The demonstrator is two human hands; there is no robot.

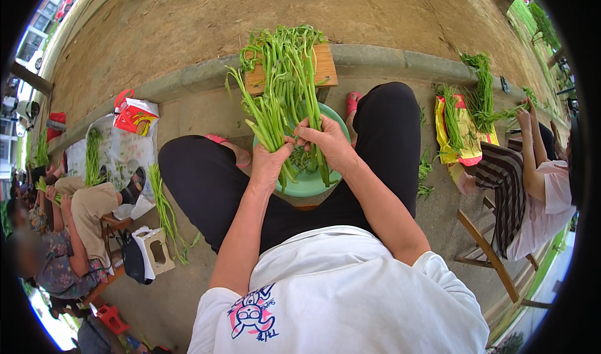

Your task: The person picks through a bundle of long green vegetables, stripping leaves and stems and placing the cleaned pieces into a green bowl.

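Observation:
Before me, long leafy green vegetable stems point(274, 79) reach from a wooden stool point(327, 65) down towards my lap. My left hand point(270, 161) is wrapped around a bunch of them, their cut ends poking out below. Beside it, my right hand point(331, 140) has thumb and fingers closed on stems, some hanging out under the palm. The two hands meet at the fingertips, where small detail is hidden. Beneath them a light green plastic basin point(312, 190) sits between my knees, with short green pieces point(303, 159) in it.
A concrete kerb point(380, 65) runs behind the stool. At right, a seated person point(530, 180) handles greens near a yellow sack point(448, 142). Another person point(70, 241) sits at left by a white sheet point(122, 152) and a beige plastic stool point(159, 250). Loose stems point(164, 208) lie near my left knee.

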